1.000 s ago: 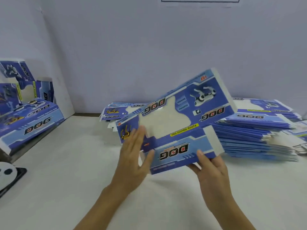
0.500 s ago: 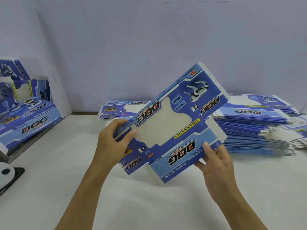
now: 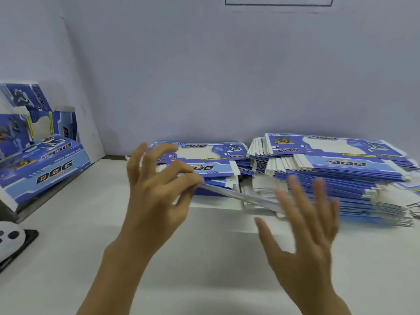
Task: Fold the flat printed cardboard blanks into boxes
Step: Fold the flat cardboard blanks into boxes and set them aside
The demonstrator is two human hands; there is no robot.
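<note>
One flat blue printed cardboard blank (image 3: pixel 238 196) hangs edge-on above the white table (image 3: pixel 79 223), between my two hands. My left hand (image 3: pixel 154 196) pinches its left end with thumb and fingertips. My right hand (image 3: pixel 304 237) is blurred, its fingers straight and spread, against the blank's right end. Behind the hands lie two stacks of flat blanks, a low one (image 3: pixel 204 155) in the middle and a tall one (image 3: pixel 341 169) on the right.
Folded blue "DOG" boxes (image 3: pixel 45 164) stand at the left against a white board. A black and white object (image 3: pixel 11 239) sits at the left table edge. A pale wall closes the back.
The blank has turned from facing me to lying almost flat and edge-on, and it is lower. My right hand has let go of its lower edge and spread out.
</note>
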